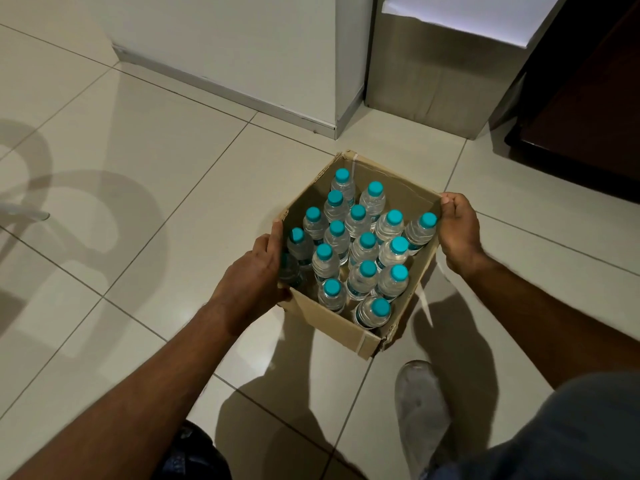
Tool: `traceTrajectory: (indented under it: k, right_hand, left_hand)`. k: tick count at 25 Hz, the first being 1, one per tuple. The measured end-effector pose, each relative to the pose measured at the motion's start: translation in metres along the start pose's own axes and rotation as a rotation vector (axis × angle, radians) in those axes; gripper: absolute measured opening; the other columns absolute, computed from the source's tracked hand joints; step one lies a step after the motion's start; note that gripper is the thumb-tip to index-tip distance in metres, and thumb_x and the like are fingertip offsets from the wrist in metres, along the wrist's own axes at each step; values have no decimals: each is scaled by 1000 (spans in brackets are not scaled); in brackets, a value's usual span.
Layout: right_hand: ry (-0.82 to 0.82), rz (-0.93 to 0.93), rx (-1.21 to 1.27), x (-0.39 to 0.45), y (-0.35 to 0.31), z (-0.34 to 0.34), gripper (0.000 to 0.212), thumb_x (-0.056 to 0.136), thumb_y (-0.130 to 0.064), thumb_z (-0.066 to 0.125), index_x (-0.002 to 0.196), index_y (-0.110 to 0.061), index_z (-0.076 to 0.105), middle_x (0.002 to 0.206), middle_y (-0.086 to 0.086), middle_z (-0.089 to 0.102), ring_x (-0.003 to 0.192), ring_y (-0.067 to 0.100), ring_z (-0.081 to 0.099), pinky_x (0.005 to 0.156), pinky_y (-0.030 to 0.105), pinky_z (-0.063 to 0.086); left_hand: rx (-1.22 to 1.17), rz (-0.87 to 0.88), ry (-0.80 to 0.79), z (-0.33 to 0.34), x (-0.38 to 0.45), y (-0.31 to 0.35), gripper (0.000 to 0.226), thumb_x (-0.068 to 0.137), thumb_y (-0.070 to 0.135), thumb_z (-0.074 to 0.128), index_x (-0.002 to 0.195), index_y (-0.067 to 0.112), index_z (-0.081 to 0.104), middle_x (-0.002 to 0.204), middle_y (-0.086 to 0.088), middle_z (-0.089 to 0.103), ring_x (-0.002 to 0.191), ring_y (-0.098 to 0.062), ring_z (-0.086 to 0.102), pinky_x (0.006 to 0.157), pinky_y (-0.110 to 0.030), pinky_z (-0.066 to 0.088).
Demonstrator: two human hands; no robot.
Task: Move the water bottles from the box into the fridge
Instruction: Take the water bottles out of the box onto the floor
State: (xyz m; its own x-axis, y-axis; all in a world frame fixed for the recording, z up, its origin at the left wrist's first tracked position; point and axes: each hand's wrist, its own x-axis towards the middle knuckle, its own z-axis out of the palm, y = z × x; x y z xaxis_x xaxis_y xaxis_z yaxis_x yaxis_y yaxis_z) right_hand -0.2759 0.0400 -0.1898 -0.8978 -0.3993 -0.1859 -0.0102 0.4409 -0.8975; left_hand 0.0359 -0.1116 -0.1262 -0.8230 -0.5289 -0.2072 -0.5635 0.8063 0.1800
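Note:
An open cardboard box (332, 322) sits over the tiled floor, filled with several small clear water bottles (363, 251) with teal caps, all upright. My left hand (256, 275) grips the box's left wall, thumb along the rim. My right hand (459, 230) grips the right corner of the rim. The grey fridge (436, 81) stands at the top right, just beyond the box; its lit upper part is cut off by the frame.
A white wall corner with skirting (277, 98) stands left of the fridge. A dark wooden cabinet (588, 116) is at the far right. My shoe (420, 407) is on the floor below the box. A chair's shadow lies on the tiles at left.

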Motion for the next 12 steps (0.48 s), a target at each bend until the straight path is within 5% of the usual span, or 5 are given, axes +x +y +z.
traceTrajectory:
  k: [6,9,12]
  right_hand:
    - [19,31,2,1,-3,-2,30,108,-30,40,124,-14,59,116,4,63,107,18,60,94,36,54]
    - [46,-56,-87,-2,-6,-10,26,106,-23,46,126,-17,61,121,1,61,109,13,58,85,17,49]
    - [32,-234,-192,-12,-16,-18,28,103,-17,50,128,-22,60,129,-3,54,115,6,51,85,6,40]
  left_hand:
    - [-191,-34,-145,-7,4,-2,135,73,38,86,156,17,-18,158,-12,24,132,-28,48,102,-36,51]
    - [-380,-80,-168,-22,12,-2,123,70,69,68,158,19,-1,160,-11,21,140,-31,35,110,-42,45]
    - [-334,-141,35,-27,30,8,93,83,72,47,155,20,21,156,-11,33,136,-27,39,106,-41,46]
